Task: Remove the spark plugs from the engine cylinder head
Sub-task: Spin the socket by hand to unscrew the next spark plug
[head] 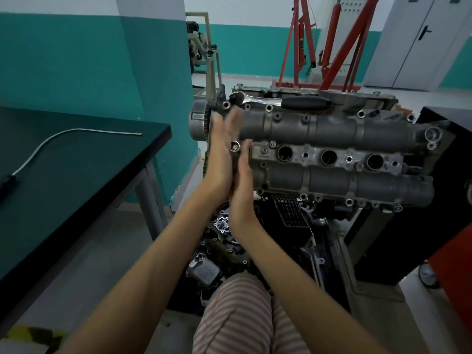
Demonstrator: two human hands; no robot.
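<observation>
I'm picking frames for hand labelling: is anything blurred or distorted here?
Head view: the left hand has motion-blurred fingertips, the right hand is sharper; the cylinder head is in focus; wide-angle lens bends the table edge; lighting is dim and even.

Cylinder head (332, 129) grey; ratchet (281, 101) chrome, black grip; wall (76, 60) teal; trousers (237, 323) pink-striped; hoist (332, 42) red.
</observation>
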